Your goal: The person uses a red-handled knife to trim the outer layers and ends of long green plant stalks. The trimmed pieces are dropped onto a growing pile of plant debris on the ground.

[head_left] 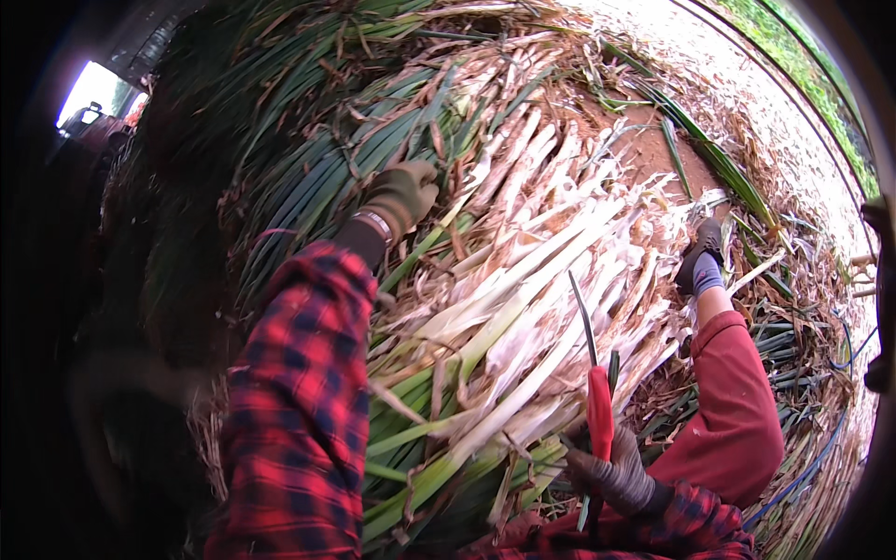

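A large heap of long green onions (532, 271) lies in front of me, white stalks toward the middle and right, green leaves to the left. My left hand (406, 194), in a dull green glove, reaches into the heap where leaves meet stalks. Its fingers are curled round onion leaves, though their tips are partly hidden. Low on the right, my right hand (620, 472), in a grey-brown glove, grips a knife (598, 411) by its red handle. The thin, slightly curved blade points up and away over the white stalks.
My bent leg (733, 411) in red trousers and my dark shoe (702, 254) are at the right of the heap. Bare brown soil (658, 154) shows beyond. Dry husks (784, 159) cover the ground at the far right. A blue cord (810, 467) runs along the right.
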Motion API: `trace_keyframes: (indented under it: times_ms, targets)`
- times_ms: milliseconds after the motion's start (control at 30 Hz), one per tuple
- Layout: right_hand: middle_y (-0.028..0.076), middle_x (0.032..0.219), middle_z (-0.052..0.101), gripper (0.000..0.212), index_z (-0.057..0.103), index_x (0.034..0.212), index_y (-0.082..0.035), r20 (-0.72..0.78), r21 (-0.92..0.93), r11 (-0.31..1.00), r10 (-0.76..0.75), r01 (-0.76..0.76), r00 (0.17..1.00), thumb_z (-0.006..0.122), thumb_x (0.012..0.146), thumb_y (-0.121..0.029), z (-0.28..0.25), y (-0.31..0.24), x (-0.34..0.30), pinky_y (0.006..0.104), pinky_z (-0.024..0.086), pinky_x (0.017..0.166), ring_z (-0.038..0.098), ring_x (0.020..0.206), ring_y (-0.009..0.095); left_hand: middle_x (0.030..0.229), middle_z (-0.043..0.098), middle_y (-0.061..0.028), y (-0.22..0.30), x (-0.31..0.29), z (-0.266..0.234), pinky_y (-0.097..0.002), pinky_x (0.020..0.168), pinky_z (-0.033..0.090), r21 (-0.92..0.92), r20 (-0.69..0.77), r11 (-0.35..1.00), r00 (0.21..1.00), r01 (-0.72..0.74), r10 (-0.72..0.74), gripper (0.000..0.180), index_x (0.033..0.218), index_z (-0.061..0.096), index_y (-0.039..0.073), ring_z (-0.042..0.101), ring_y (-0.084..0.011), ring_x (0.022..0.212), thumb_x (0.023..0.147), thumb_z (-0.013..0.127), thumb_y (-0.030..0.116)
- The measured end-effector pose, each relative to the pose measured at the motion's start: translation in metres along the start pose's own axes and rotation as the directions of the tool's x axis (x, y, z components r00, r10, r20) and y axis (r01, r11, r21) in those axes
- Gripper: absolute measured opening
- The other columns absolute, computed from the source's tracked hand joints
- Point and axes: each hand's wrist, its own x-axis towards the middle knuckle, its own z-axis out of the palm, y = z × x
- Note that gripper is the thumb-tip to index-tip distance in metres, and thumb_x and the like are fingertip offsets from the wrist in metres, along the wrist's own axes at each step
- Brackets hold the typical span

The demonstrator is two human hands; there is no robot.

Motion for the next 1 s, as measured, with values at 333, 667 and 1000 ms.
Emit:
trace_keyframes:
  times_ms: [333, 667, 1000]
  targets:
    - [-0.001, 0.085, 0.053, 0.041, 0.055, 0.107, -0.003, -0.059, 0.118, 0.993, 0.012, -0.005, 0.998, 0.076, 0.076, -0.018, -0.009, -0.015, 0.012, 0.0228, 0.044, 0.065, 0.050, 0.073, 0.008, 0.130, 0.051, -0.0212, 0.016, 0.129, 0.094, -0.0469, 0.100, 0.042, 0.459, -0.121, 0.850, 0.966, 0.258, -0.228, 0.071, 0.129, 0.046, 0.010, 0.048, -0.0380, 0.123, 0.072, 0.074, 0.042]
    - [0.002, 0.090, 0.059, 0.041, 0.057, 0.108, -0.002, -0.012, -0.056, 0.998, 0.003, -0.003, 1.000, 0.077, 0.075, -0.018, -0.027, -0.011, 0.005, 0.0275, 0.046, 0.075, 0.055, 0.082, 0.010, 0.130, 0.050, -0.0206, -0.066, 0.144, 0.036, -0.0365, 0.090, 0.046, 0.098, 0.403, 0.918, 0.828, 0.385, -0.391, 0.083, 0.135, 0.037, -0.007, 0.056, -0.0267, 0.106, 0.073, 0.072, 0.036]
    - [-0.001, 0.080, 0.054, 0.033, 0.055, 0.100, -0.005, 0.093, -0.086, 0.992, -0.081, 0.089, 0.992, 0.073, 0.082, -0.026, -0.022, 0.011, -0.009, 0.0271, 0.045, 0.068, 0.050, 0.076, 0.009, 0.098, 0.068, -0.0095, 0.050, -0.033, -0.099, -0.0304, 0.075, 0.051, -0.339, 0.237, 0.926, 0.967, 0.169, -0.090, 0.058, 0.113, 0.061, -0.005, 0.062, -0.0150, 0.085, 0.064, 0.080, 0.017]
